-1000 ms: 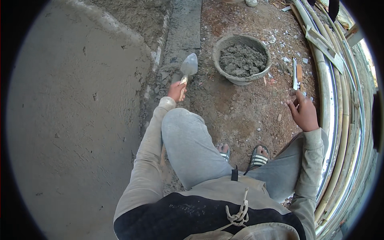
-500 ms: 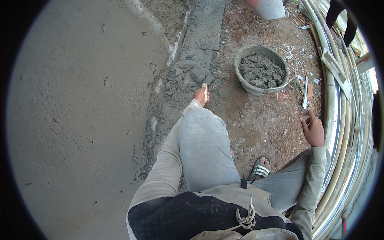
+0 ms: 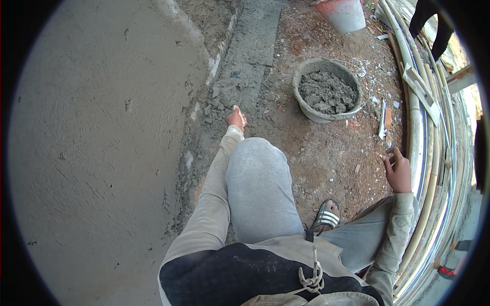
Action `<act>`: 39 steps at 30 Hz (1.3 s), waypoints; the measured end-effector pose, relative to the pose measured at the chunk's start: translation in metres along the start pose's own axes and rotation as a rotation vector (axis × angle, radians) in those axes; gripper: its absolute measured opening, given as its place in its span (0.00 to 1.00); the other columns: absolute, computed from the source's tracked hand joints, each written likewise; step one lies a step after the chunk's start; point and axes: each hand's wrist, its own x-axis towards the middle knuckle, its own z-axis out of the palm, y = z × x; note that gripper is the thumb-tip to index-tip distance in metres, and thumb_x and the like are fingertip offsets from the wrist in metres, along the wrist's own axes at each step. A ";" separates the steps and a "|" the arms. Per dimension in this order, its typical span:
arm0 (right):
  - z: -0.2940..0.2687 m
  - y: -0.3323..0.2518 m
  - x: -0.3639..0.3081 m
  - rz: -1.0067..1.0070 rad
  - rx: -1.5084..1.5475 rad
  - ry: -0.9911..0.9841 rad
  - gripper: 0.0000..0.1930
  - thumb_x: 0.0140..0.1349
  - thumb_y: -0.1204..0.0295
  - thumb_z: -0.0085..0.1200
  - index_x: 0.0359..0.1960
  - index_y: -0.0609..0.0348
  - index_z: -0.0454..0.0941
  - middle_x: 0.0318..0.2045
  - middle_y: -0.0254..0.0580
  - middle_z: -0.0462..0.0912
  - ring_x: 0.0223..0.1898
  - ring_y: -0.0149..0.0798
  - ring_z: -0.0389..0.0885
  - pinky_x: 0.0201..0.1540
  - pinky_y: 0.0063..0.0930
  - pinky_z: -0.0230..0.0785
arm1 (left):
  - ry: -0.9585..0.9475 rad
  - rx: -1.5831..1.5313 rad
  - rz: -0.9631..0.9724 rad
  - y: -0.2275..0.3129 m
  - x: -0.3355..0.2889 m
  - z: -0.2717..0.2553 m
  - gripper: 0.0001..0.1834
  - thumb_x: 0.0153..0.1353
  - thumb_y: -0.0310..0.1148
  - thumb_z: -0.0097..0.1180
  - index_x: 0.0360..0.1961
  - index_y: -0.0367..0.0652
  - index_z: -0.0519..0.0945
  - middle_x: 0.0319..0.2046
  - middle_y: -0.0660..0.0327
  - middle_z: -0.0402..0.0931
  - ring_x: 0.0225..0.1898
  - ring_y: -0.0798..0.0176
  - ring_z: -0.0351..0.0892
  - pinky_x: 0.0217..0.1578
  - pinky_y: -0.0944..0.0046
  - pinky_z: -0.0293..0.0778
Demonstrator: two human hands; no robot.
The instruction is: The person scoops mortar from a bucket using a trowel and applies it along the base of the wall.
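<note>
My left hand (image 3: 236,120) is closed round the pale handle of a trowel (image 3: 236,108), low over the strip of wet mortar (image 3: 222,99) along the foot of the grey plastered surface. The trowel's blade cannot be made out now. To the right stands a round tub (image 3: 301,104) holding lumpy grey mortar (image 3: 327,92); neither hand touches it. My right hand (image 3: 399,173) is held out beyond my bent knee, its fingers curled in toward the thumb. Whatever may be between those fingertips is too small to name.
Smooth grey plaster (image 3: 97,153) fills the left side. Long poles and pipes (image 3: 434,168) line the right. A white bucket with red stains (image 3: 344,15) stands at the back. Another person's dark-clothed legs (image 3: 434,25) show at the upper right. Debris litters the brown ground (image 3: 316,153).
My left hand has shifted left with the trowel; the mortar-loaded blade seen before no longer shows. My right hand stays beside the poles, fingers still curled. The view has shifted slightly.
</note>
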 end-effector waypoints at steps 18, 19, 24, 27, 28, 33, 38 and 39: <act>-0.004 -0.010 0.006 -0.095 0.024 0.028 0.14 0.61 0.63 0.59 0.42 0.57 0.73 0.20 0.46 0.80 0.25 0.51 0.81 0.29 0.44 0.70 | -0.364 0.547 0.556 0.087 -0.146 0.023 0.16 0.68 0.44 0.51 0.33 0.41 0.76 0.22 0.65 0.73 0.12 0.73 0.69 0.10 0.70 0.63; -0.004 -0.008 0.006 -0.109 0.017 0.037 0.15 0.61 0.62 0.59 0.43 0.57 0.73 0.20 0.46 0.80 0.26 0.51 0.81 0.29 0.44 0.71 | -0.384 0.611 0.614 0.095 -0.154 0.034 0.15 0.66 0.42 0.53 0.34 0.39 0.76 0.23 0.60 0.76 0.14 0.63 0.74 0.14 0.64 0.68; 0.001 0.003 0.007 -0.080 0.003 0.042 0.16 0.61 0.60 0.58 0.43 0.57 0.73 0.20 0.46 0.80 0.26 0.52 0.80 0.30 0.44 0.71 | -0.265 1.139 1.461 0.099 -0.172 0.089 0.12 0.60 0.36 0.54 0.35 0.36 0.74 0.27 0.41 0.78 0.29 0.35 0.78 0.30 0.46 0.74; 0.000 0.007 0.007 -0.072 0.004 0.015 0.16 0.61 0.60 0.58 0.42 0.57 0.73 0.20 0.46 0.79 0.26 0.52 0.80 0.30 0.44 0.71 | -0.354 1.496 1.425 0.102 -0.178 0.120 0.16 0.61 0.40 0.53 0.35 0.35 0.72 0.29 0.42 0.79 0.31 0.38 0.80 0.32 0.44 0.75; 0.002 0.008 0.007 -0.069 0.005 0.021 0.16 0.61 0.60 0.58 0.42 0.57 0.73 0.20 0.45 0.79 0.26 0.52 0.80 0.30 0.44 0.71 | -0.361 1.499 1.426 0.105 -0.181 0.130 0.16 0.61 0.40 0.53 0.35 0.35 0.72 0.29 0.42 0.79 0.31 0.38 0.80 0.32 0.44 0.75; -0.002 0.007 0.007 -0.089 0.039 0.049 0.15 0.61 0.60 0.57 0.41 0.56 0.73 0.18 0.45 0.78 0.26 0.52 0.81 0.30 0.45 0.71 | -0.484 1.500 1.364 0.091 -0.214 0.174 0.16 0.60 0.40 0.54 0.37 0.35 0.75 0.28 0.42 0.79 0.32 0.37 0.80 0.34 0.44 0.75; -0.005 0.007 0.007 -0.083 0.046 0.041 0.13 0.61 0.62 0.57 0.41 0.56 0.73 0.18 0.45 0.79 0.26 0.51 0.81 0.30 0.44 0.71 | -0.778 1.716 1.127 0.070 -0.213 0.169 0.17 0.57 0.41 0.56 0.38 0.37 0.79 0.31 0.42 0.80 0.35 0.38 0.80 0.38 0.45 0.76; -0.007 0.008 0.009 -0.085 0.043 0.043 0.13 0.61 0.62 0.57 0.41 0.56 0.73 0.18 0.45 0.79 0.26 0.51 0.81 0.30 0.44 0.71 | -0.689 1.631 1.106 0.075 -0.212 0.169 0.17 0.57 0.42 0.57 0.37 0.37 0.80 0.32 0.42 0.81 0.36 0.38 0.81 0.39 0.45 0.76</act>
